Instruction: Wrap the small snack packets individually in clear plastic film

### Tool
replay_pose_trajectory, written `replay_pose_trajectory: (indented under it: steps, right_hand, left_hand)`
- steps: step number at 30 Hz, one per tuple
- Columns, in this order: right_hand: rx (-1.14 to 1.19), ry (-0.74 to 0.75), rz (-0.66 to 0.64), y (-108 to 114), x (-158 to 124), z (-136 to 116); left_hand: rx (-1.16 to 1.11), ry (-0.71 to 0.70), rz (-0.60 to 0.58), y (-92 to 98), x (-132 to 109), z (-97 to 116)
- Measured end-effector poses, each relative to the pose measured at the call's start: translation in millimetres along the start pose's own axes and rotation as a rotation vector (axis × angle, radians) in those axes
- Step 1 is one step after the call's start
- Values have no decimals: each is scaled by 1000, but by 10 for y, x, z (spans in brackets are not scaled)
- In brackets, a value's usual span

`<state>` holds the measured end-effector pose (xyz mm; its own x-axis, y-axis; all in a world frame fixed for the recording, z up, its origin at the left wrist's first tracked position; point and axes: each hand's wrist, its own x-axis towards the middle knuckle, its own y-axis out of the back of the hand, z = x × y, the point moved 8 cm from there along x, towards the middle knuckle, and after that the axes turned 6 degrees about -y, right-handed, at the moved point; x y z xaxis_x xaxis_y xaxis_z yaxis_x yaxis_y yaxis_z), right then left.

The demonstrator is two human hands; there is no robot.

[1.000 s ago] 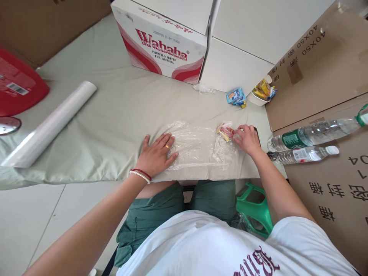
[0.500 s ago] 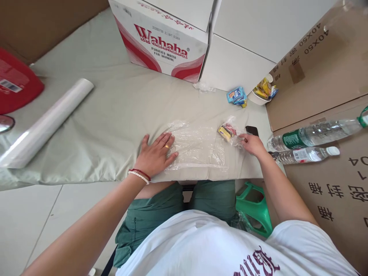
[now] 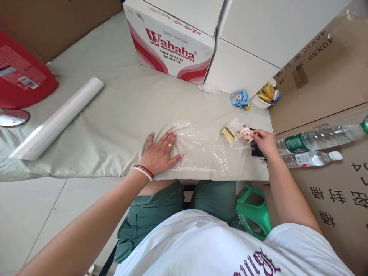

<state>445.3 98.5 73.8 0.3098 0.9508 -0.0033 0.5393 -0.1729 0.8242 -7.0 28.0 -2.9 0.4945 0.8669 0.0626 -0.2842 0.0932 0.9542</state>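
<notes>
My left hand [image 3: 159, 153] lies flat with fingers spread, at the left edge of a clear plastic sheet or bag [image 3: 198, 149] on the cloth-covered table. Over at the right, my right hand [image 3: 263, 142] pinches a small white packet with red print [image 3: 245, 133] by its right end. Just left of that packet sits a small yellow packet [image 3: 228, 134], with crumpled clear plastic [image 3: 238, 145] around and below the two. A black phone [image 3: 256, 149] is partly covered by the right hand.
Behind are blue snack packets [image 3: 240, 99], a white bowl [image 3: 260, 102] of yellow packets and a Wahaha carton [image 3: 172, 50]. A plastic film roll [image 3: 60, 119] and red container [image 3: 25, 73] stand left. Two water bottles [image 3: 313, 140] [image 3: 313, 158] are at right, by a cardboard box [image 3: 310, 76].
My right hand has moved slightly right and pulled the red-printed packet away from the yellow one, out of the crumpled plastic. The left hand stays on the sheet; the view has shifted a little.
</notes>
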Motion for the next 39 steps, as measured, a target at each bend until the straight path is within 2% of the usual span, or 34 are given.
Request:
replay_pose_trajectory:
  steps: [3, 5, 8, 10, 12, 14, 19, 21, 23, 26, 29, 33, 39]
  right_hand:
    - [317, -175, 83, 343, -287, 295]
    - [531, -220, 104, 504, -504, 339]
    - [749, -202, 60, 598, -743, 151]
    - [780, -175, -9, 541, -812, -76]
    - [750, -128, -114, 371, -819, -351]
    - [664, -52, -245, 96, -803, -645]
    - [294, 235, -572, -902, -916, -1299]
    - [173, 328, -623, -1259, -1008, -1451]
    - [54, 380, -551, -1466, -1053, -1521]
    - [-35, 472, -424, -1546, -1132, -1590]
    - [-79, 579, -477, -1596, -1277, -1643]
    - [-255, 571, -555, -1712, -1364, -1602]
    - [-167, 676, -557, -1763, -1454, -1704]
  left_hand:
    - [18, -11, -6, -8, 7, 8]
    - [25, -18, -12, -18, 8, 15]
    - [16, -32, -14, -36, -12, 30]
    - [9, -37, -8, -46, -42, 42]
    - [8, -31, 0, -48, -80, 56]
    - [14, -9, 1, -43, -112, 71]
    - [30, 39, -51, -39, -128, 88]
    - [32, 40, -66, -37, -124, 82]
    - [36, 44, -71, -34, -127, 72]
    - [38, 43, -69, -39, -135, 62]
    - [28, 35, -63, -50, -135, 62]
    - [17, 40, -57, -53, -131, 57]
    - [13, 28, -48, -40, -138, 69]
